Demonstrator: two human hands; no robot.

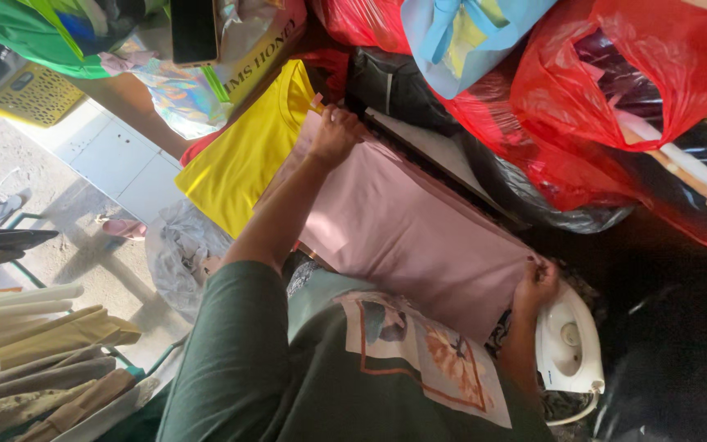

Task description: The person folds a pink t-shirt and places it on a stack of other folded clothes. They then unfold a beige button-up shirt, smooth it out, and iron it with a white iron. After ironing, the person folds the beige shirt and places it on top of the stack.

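**Pink cloth pulled flat between two hands**

Spread across the middle of the view: a dusty-pink cotton garment [403, 221], lying smooth on a dark work surface, running from 11 o'clock down to 4 o'clock. At its 11 o'clock corner, the left hand [335, 135], fingers curled and clamped on the cloth edge, knuckles up. At its 4 o'clock corner, the right hand [536, 284], fingers closed over the hem there, pinching it.

Just past the right hand, at 5 o'clock, a white plastic electric iron [568, 344], touching or nearly touching the wrist; cannot tell which. Partly under the pink cloth at 10 o'clock, a bright yellow T-shirt [247, 155], flat, neck opening toward 12. Crowding 12 to 3 o'clock, red plastic bags [599, 90] stuffed with goods. At 8 o'clock, well apart, a stack of folded beige fabric [34, 360]. At 10 o'clock, far corner, a yellow plastic basket [38, 94].

Judged as the step in hand: tensioning and squaring the garment, both ends held, no crease visible along the middle. Called for by any next move: even pull at both corners so the cloth stays flat, and one hand freed without letting the hem slip, with care around the iron so close to the right wrist.
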